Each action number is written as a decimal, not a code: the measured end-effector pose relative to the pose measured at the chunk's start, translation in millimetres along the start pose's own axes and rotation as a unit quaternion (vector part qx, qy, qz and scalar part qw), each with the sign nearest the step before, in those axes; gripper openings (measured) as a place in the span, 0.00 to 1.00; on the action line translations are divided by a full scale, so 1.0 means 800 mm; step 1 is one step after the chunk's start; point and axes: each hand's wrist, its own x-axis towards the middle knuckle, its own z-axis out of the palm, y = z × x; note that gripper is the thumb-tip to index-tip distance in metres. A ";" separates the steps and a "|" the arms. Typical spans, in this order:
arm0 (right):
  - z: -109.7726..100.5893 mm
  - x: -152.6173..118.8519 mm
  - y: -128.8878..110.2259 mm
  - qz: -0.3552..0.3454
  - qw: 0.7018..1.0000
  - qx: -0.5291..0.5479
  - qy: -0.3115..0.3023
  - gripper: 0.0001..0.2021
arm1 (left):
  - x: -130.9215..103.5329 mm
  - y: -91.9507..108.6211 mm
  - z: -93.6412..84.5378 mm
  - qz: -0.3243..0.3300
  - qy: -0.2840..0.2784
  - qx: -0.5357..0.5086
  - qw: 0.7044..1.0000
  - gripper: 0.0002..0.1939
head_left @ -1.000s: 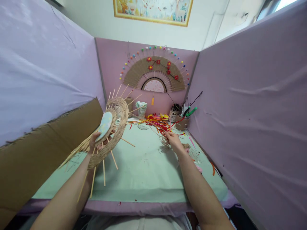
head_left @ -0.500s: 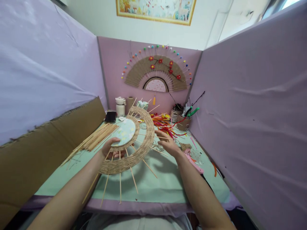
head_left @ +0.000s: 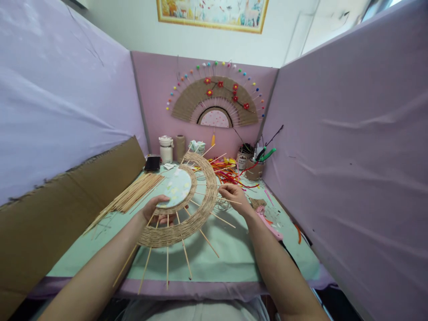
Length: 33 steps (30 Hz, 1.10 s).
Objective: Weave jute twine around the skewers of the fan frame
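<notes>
L hand (head_left: 158,210) grip is closed on the woven fan (head_left: 210,191) — thumb on the pale blue middle, fingers under. R hand (head_left: 234,197) grip is bent in at the fan's R edge — can't tell how tight, or if it's got anything. Fan's btwn both hands, above the green surface (head_left: 230,256). Loose sticks (head_left: 138,194) L, red/yellow strips (head_left: 227,170) behind.

Woven fan (head_left: 200,215): half-round; pale patterned panel (head_left: 177,189) at center, two concentric twine bands, bare sticks (head_left: 167,263) projecting radially. Tilted, panel upward, left hand (head_left: 154,210) gripping panel above desk (head_left: 214,263).
</notes>
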 end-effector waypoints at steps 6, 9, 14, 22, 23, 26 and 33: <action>-0.010 0.003 -0.002 -0.068 0.984 -0.093 0.138 0.10 | 0.001 0.001 0.006 -0.018 0.011 0.023 1.000 0.23; -0.017 0.001 -0.005 -0.112 0.968 -0.135 0.180 0.09 | 0.004 0.000 0.002 -0.033 -0.017 0.016 0.999 0.23; -0.030 -0.001 -0.011 -0.146 0.944 -0.152 0.256 0.09 | 0.007 -0.003 -0.006 -0.048 -0.037 -0.003 0.998 0.22; -0.057 0.002 -0.013 -0.148 0.924 -0.146 0.322 0.10 | 0.005 -0.003 0.001 -0.076 -0.031 0.005 0.997 0.20; -0.060 0.003 -0.011 -0.137 0.926 -0.139 0.324 0.11 | 0.005 -0.003 0.004 -0.081 -0.032 0.006 0.996 0.19; -0.066 0.006 -0.005 -0.104 0.936 -0.113 0.316 0.12 | 0.006 -0.004 0.010 -0.090 -0.032 0.012 0.995 0.19; -0.047 0.015 0.013 -0.055 0.973 -0.080 0.211 0.12 | 0.011 -0.013 0.005 -0.129 -0.088 0.006 0.988 0.21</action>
